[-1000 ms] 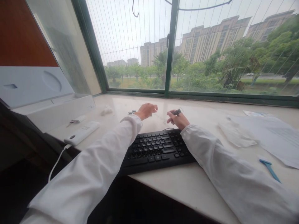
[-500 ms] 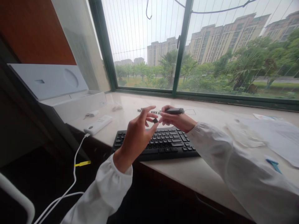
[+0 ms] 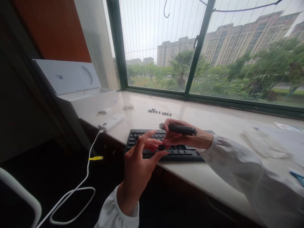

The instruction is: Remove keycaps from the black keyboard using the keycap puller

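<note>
My left hand (image 3: 140, 161) pinches a small black keycap (image 3: 161, 147) between thumb and fingers, above the front edge of a black keyboard (image 3: 181, 152). My right hand (image 3: 182, 137) is wrapped around a black-handled keycap puller (image 3: 181, 129). A thin wire loop sticks out of the puller's rear end, past the wrist, and a greyish tip points left. The right fingertips come close to the keycap; whether they touch it I cannot tell. Both hands cover much of the keyboard's middle.
Several small keycaps (image 3: 159, 111) lie in a row behind the keyboard. At left are an open white box (image 3: 92, 99) and a white device (image 3: 111, 122) with a white cable (image 3: 87, 167). Crumpled tissue (image 3: 263, 139) and papers lie at right, near a blue tool (image 3: 296, 178).
Both hands have moved down and nearer to me, over the keyboard, keeping the keycap and the puller. The row of keycaps now shows fully. My view has turned slightly left.
</note>
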Motion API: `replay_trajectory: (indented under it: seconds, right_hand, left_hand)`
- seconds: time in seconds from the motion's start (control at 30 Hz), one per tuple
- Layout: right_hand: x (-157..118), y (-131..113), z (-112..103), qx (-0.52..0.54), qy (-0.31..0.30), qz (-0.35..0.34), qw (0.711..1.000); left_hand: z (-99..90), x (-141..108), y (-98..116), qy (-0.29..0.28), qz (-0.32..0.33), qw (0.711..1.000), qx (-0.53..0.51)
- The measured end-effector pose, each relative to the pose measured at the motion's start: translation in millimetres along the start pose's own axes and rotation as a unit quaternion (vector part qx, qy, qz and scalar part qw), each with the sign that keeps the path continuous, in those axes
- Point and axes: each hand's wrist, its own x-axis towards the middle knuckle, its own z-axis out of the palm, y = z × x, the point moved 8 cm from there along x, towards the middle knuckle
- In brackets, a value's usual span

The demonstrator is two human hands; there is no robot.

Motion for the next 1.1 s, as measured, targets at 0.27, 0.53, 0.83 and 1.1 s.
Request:
replay_trajectory:
  seconds: [0.27, 0.53, 0.83, 1.1]
  right_hand:
    - [-7, 0, -21, -0.08, 0.032, 0.051, 0.995]
    - [-20, 9, -58, -0.116, 0.043, 0.111, 0.986]
    - [-25, 53, -77, -0.078, 0.028, 0.185, 0.979]
    - [-20, 53, -78, -0.152, 0.051, 0.167, 0.973]
  left_hand:
    - [28.3, 3, -7, -0.039, -0.02, 0.999, 0.014]
    - [91.7, 14, -15, -0.094, -0.063, 0.993, 0.023]
    - [96.3, -4, -18, -0.144, 0.02, 0.97, 0.197]
    - [81.4, -15, -21, -0.139, 0.023, 0.964, 0.227]
